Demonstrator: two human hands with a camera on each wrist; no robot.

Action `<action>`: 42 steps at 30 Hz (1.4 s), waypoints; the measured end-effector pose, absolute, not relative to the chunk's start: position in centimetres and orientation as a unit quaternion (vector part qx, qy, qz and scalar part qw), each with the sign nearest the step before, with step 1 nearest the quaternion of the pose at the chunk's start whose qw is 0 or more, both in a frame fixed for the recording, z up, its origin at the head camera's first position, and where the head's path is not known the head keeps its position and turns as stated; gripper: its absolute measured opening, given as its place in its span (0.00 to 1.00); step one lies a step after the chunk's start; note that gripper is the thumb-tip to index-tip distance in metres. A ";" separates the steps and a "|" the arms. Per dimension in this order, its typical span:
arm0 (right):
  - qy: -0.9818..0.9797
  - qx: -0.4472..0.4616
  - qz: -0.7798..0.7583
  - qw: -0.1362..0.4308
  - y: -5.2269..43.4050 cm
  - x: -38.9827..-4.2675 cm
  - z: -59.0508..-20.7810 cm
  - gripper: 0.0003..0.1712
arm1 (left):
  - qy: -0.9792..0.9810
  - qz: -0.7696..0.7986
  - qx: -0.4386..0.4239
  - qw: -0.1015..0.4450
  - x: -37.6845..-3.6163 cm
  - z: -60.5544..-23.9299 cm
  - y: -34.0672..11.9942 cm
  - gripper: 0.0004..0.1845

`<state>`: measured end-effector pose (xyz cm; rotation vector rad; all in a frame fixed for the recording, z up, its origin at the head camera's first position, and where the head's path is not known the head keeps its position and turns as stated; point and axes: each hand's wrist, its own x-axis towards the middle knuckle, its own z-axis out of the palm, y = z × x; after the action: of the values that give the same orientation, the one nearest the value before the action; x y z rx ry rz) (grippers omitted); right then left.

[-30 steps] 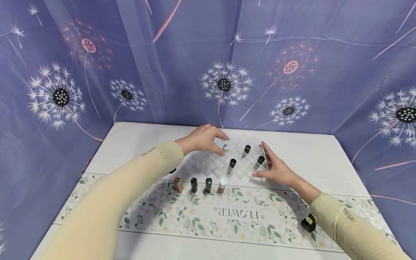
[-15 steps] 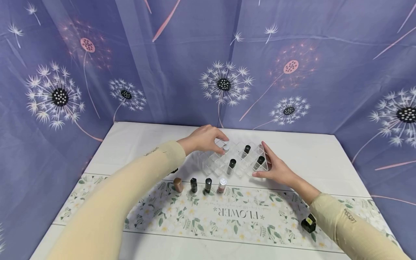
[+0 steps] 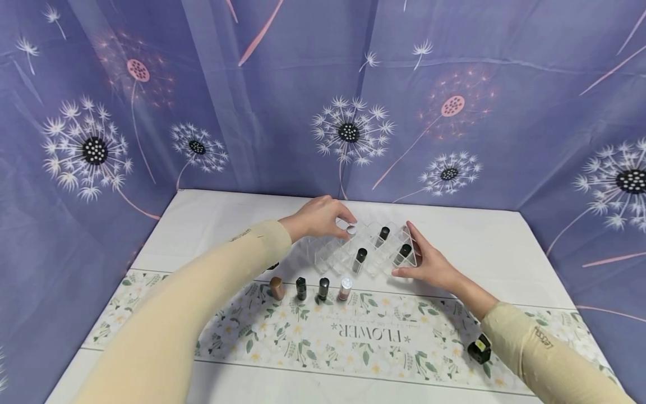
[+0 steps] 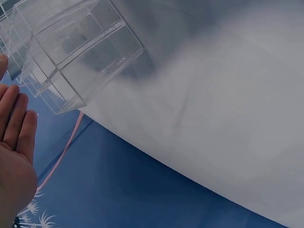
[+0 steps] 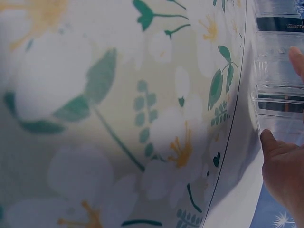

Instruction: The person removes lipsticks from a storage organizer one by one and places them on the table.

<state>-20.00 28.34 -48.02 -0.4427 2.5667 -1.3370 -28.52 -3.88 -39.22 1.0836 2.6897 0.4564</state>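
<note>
Bottles stand in a row at the near edge of your work, four upright on the floral runner. Beyond them your right hand braces the clear organiser with straight fingers, while your left hand pinches a silver-capped bottle going into a far cell. Judging by this, seat it fully, then let go. The cell's depth is hard to make out through the clear walls.
</note>
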 end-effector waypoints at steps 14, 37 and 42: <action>0.870 -0.151 -0.458 0.107 28.2 -20.0 -48.0 0.76 | 0.900 0.159 0.397 0.082 -28.6 -39.6 -2.9 0.14; 0.870 -0.147 -0.457 0.110 28.2 -20.0 -47.8 0.76 | 0.900 0.162 0.398 0.071 -28.7 -38.6 -2.9 0.12; 0.873 -0.148 -0.452 0.109 28.2 -20.0 -47.8 0.76 | 0.900 0.168 0.398 0.064 -28.8 -37.5 -3.1 0.13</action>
<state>-19.97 28.21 -47.75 -0.4340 2.5670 -1.3306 -28.84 -3.12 -37.48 1.2013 2.7155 0.5083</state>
